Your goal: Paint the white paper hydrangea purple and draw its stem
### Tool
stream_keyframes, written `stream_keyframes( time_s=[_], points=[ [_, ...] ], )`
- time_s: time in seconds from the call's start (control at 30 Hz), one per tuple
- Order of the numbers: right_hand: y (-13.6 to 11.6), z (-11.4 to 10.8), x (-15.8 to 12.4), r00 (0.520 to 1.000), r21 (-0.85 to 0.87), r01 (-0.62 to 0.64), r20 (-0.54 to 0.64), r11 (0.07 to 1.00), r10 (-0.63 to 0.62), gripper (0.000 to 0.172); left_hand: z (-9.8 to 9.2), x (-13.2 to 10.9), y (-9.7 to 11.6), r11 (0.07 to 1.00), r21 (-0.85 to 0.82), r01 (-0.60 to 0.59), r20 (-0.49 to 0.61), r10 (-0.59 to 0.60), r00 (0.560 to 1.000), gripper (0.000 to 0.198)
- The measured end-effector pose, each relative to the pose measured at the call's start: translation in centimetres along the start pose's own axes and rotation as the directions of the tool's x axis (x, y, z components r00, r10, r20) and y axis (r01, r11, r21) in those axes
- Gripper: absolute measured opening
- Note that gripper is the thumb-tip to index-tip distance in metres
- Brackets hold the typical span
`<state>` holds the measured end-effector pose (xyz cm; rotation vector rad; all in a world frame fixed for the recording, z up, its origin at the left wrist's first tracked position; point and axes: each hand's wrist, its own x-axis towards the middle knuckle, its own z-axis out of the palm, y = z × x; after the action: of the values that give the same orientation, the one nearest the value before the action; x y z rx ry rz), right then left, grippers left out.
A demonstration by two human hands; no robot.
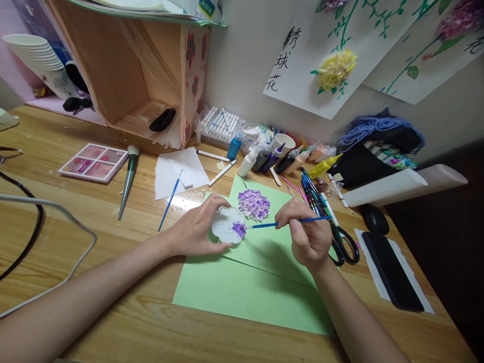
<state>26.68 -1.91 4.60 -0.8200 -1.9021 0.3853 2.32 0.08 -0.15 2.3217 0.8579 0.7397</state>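
Between thumb and fingers, my left hand point(194, 227) grips a white flower-shaped paint palette point(222, 225) by its edge. Purple paint point(239, 229) lies in its right part. My right hand point(308, 232) pinches a thin blue paintbrush point(264, 225), whose tip is at the purple paint. Just beyond the palette, a purple and white textured flower point(254, 204) sits on light green paper point(242, 287). A short dark line shows on the paper above the flower.
Paint bottles point(271, 159) stand behind the paper. Scissors point(346, 244) and pens point(313, 194) lie right of it, beside a phone point(393, 272). A second blue brush point(170, 200), white paper scraps point(177, 169), a makeup brush point(129, 179) and a palette box point(94, 162) are left.
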Motion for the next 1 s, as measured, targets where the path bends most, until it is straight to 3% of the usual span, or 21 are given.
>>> stream_keyframes(
  time_s=[0.17, 0.37, 0.6, 1.0],
  points=[
    [0.3, -0.2, 0.0, 0.999, -0.032, -0.024, 0.024, 0.999, 0.025, 0.021, 0.0, 0.0, 0.0, 1.000, 0.004, -0.003, 0.002, 0.003, 1.000, 0.066],
    [0.8, 0.0, -0.2, 0.980, -0.130, -0.071, -0.196, 0.989, 0.044, 0.019, 0.1, -0.1, -0.1, 1.000, 0.020, 0.013, 0.033, -0.014, 0.999, 0.065],
    [0.5, 0.9, 0.1, 1.000, -0.317, -0.019, 0.010, 0.948, 0.023, 0.018, 0.2, -0.1, -0.1, 1.000, 0.024, 0.008, 0.031, -0.008, 0.999, 0.066],
    [0.3, 1.2, 0.3, 0.996, -0.361, 0.060, 0.079, 0.931, -0.033, 0.017, 0.1, 0.0, -0.1, 1.000, 0.017, 0.012, 0.031, -0.012, 0.999, 0.065]
  ],
)
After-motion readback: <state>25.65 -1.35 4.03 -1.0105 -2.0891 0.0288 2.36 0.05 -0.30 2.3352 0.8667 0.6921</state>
